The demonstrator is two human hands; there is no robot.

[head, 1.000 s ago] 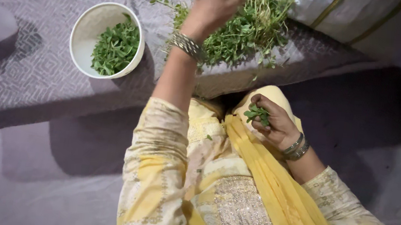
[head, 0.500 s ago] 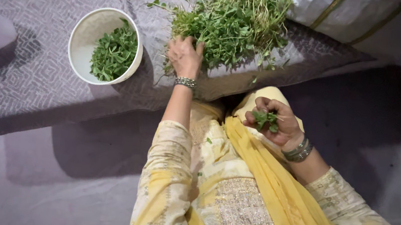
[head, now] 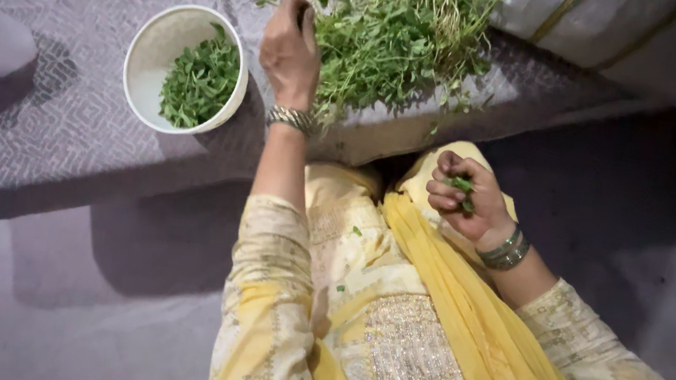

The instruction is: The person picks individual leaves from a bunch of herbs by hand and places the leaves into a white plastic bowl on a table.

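A person's left hand point(head: 289, 50) is closing its fingers on a stem at the near edge of a heap of leafy greens point(head: 398, 31) lying on a grey patterned cloth point(head: 50, 110). The right hand point(head: 464, 198) is curling tight around plucked leaves point(head: 464, 187), mostly hidden. A white bowl point(head: 186, 68) is sitting just left, half full of leaves; the heap's top is being cut off.

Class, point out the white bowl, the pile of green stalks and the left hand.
white bowl point(head: 142, 66), head view, bare inner wall.
pile of green stalks point(head: 406, 36), head view, middle.
left hand point(head: 288, 53), head view, back.
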